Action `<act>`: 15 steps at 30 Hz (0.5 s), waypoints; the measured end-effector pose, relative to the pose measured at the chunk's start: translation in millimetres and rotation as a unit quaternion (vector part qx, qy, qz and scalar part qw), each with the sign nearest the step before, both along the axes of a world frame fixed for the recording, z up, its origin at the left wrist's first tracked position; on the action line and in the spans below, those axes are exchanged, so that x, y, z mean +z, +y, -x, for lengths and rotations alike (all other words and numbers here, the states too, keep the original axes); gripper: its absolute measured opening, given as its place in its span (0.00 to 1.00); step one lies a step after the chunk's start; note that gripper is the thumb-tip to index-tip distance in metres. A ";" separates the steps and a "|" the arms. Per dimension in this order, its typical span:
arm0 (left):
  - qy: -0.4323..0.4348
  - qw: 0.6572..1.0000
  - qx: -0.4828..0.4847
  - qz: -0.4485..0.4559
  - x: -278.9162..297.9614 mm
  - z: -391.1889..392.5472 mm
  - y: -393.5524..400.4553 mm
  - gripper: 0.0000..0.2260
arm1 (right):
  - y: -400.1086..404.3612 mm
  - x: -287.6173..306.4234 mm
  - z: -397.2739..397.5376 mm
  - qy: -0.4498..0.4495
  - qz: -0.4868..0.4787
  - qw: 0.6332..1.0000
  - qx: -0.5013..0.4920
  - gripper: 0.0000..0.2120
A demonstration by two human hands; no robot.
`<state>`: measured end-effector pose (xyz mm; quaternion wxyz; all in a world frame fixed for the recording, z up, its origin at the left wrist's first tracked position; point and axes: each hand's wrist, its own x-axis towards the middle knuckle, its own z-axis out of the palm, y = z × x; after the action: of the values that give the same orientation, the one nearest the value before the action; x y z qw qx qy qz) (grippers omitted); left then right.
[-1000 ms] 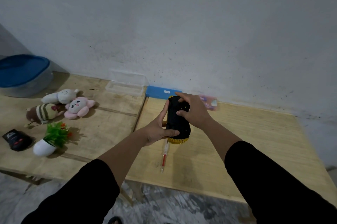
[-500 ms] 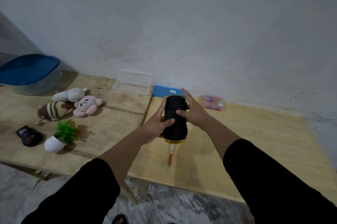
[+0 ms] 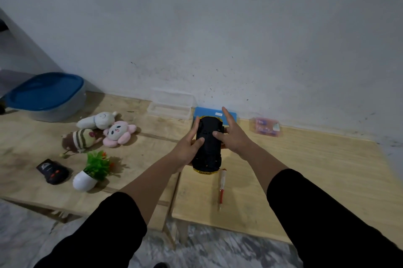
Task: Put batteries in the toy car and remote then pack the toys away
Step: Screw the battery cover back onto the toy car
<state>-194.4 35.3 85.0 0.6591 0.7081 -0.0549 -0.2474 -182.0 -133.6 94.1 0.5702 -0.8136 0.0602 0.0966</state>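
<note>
Car [image 3: 208, 143] upside down, black underside up, held above the desk [image 3: 294, 171]: the left hand [image 3: 187, 148] has its grip curled round the near-left side, the right hand [image 3: 231, 134] presses a thumb on the underside with fingers straight. Judging by this, the battery step on the car is under way, whether cells are in I cannot tell. Screwdriver [image 3: 222, 187] lies just nearer than the car, remote [image 3: 53, 171] well left of it, untouched; plush toys [image 3: 102, 130] left of the car remain unpacked, blue-lidded tub [image 3: 46, 95] beyond them
</note>
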 end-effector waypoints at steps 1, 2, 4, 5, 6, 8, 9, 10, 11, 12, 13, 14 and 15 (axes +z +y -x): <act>-0.007 1.000 -0.010 -0.011 0.7 -2.6 3.6 0.28 | 4.2 0.3 -1.6 0.005 -0.011 1.000 -0.015 0.39; -0.013 0.999 -0.024 -0.021 2.0 -5.1 7.4 0.28 | 8.4 0.6 -2.9 0.008 -0.016 0.999 -0.028 0.39; -0.019 0.998 -0.046 -0.027 4.2 -10.4 15.2 0.28 | 15.5 1.5 -5.8 0.005 -0.008 0.999 -0.042 0.38; -0.019 0.998 -0.052 -0.025 5.4 -13.2 19.1 0.28 | 18.6 1.7 -7.2 0.002 -0.005 0.999 -0.047 0.38; -0.018 0.998 -0.056 -0.023 6.7 -16.5 23.0 0.28 | 21.3 2.5 -8.5 0.002 -0.004 0.999 -0.051 0.38; -0.022 0.997 -0.067 -0.026 8.8 -23.6 30.2 0.28 | 28.4 4.0 -10.6 0.001 0.002 0.998 -0.060 0.39; -0.025 0.997 -0.073 -0.030 9.4 -27.2 33.4 0.28 | 32.3 4.4 -11.3 -0.006 0.014 0.998 -0.065 0.39; -0.027 0.996 -0.077 -0.033 9.6 -30.5 36.5 0.28 | 36.3 4.8 -11.6 -0.019 0.030 0.997 -0.070 0.39; -0.029 0.996 -0.082 -0.033 9.6 -33.6 39.2 0.29 | 40.1 5.4 -11.8 -0.034 0.043 0.996 -0.076 0.39; -0.030 0.995 -0.086 -0.030 9.5 -36.5 41.9 0.29 | 43.3 6.2 -11.8 -0.044 0.051 0.994 -0.082 0.39; -0.034 0.995 -0.093 -0.029 9.4 -39.3 44.3 0.29 | 45.4 6.2 -12.3 -0.046 0.052 0.994 -0.087 0.39; -0.038 0.994 -0.099 -0.028 9.5 -42.2 46.5 0.30 | 47.0 6.2 -12.2 -0.040 0.046 0.994 -0.088 0.40; -0.042 0.993 -0.103 -0.027 9.2 -45.1 48.4 0.30 | 48.5 6.7 -11.4 -0.028 0.034 0.995 -0.085 0.42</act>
<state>-149.3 83.7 94.3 0.6075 0.7262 -0.1483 -0.2858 -170.6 -85.1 100.7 0.5498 -0.8268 0.1165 0.0228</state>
